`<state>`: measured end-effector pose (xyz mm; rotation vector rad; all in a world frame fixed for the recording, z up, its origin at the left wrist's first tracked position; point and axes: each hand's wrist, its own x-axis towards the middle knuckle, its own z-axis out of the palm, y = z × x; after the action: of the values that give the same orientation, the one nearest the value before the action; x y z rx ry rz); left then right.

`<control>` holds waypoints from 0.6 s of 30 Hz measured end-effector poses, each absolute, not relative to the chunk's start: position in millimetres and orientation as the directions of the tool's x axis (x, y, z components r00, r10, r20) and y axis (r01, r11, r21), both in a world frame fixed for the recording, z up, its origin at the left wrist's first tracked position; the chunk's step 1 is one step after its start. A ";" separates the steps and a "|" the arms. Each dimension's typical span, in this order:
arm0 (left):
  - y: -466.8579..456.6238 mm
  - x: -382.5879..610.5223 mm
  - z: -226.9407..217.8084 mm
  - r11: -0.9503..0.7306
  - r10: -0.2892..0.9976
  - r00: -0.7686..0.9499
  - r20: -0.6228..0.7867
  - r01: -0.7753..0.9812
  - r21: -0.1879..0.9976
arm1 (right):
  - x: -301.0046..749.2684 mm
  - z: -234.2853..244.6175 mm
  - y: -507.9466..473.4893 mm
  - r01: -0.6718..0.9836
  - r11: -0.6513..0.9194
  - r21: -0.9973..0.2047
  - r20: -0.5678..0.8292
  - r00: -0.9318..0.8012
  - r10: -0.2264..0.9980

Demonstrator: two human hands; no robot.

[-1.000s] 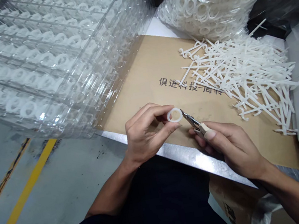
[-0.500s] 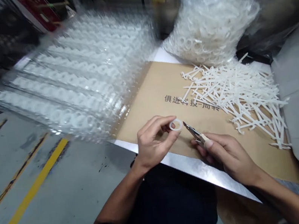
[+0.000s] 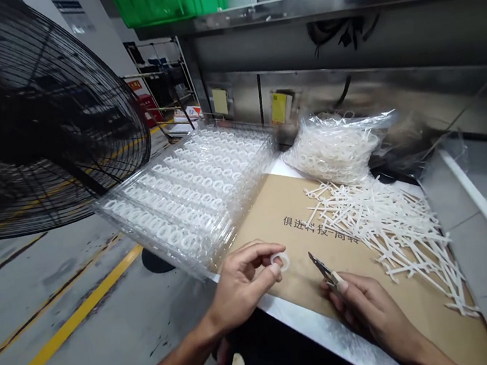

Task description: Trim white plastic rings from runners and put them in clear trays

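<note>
A: White plastic ring (image 3: pixel 280 262), where is it?
B: Pinched by the left hand (image 3: pixel 240 289), over the cardboard sheet (image 3: pixel 274 199).
A: And the right hand (image 3: pixel 368 311)?
B: Closed around small nippers (image 3: pixel 322 270), near the ring but not touching.

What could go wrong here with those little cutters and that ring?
The small cutters in the right hand point toward the left hand, so a slip might nick its fingers. The white plastic ring, pinched in those fingertips near the steel bench edge, could drop to the floor.
</note>
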<state>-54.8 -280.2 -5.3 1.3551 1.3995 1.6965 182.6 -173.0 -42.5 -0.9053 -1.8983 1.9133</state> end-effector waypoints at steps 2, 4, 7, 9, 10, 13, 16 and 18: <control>-291.3 -71.1 30.8 -0.338 0.877 -0.274 0.394 0.231 0.913 | 182.0 -42.9 -173.1 0.209 -0.074 -0.975 -0.209 -0.761 0.614; -294.4 -92.4 67.2 -0.395 0.856 -0.187 0.481 0.363 0.844 | 182.7 -46.5 -172.8 0.200 -0.052 -0.979 -0.189 -0.766 0.615; -270.7 -133.7 107.6 -0.422 0.811 -0.101 0.576 0.582 0.695 | 186.2 -57.7 -172.3 0.165 0.097 -0.982 -0.066 -0.770 0.634; -233.8 -166.3 119.6 -0.387 0.787 -0.105 0.608 0.684 0.619 | 189.1 -66.7 -172.9 0.113 0.291 -0.950 0.113 -0.746 0.656; -210.6 -183.4 121.2 -0.367 0.781 -0.110 0.615 0.716 0.594 | 190.3 -70.6 -173.6 0.079 0.389 -0.918 0.213 -0.729 0.650; -134.6 -233.4 114.7 -0.222 0.802 -0.097 0.589 0.867 0.445 | 191.6 -78.5 -176.2 0.003 0.556 -0.831 0.403 -0.686 0.606; -70.4 -274.0 101.1 -0.076 0.857 -0.104 0.505 0.943 0.323 | 190.7 -82.5 -176.8 -0.009 0.621 -0.784 0.462 -0.678 0.573; -40.8 -293.5 91.9 -0.030 0.888 -0.108 0.446 0.956 0.290 | 189.8 -85.1 -175.2 -0.022 0.668 -0.744 0.498 -0.685 0.532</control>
<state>-293.5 -40.8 91.9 2.1772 2.2714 0.8837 189.8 -175.2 -85.1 -0.3913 -2.1498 0.9708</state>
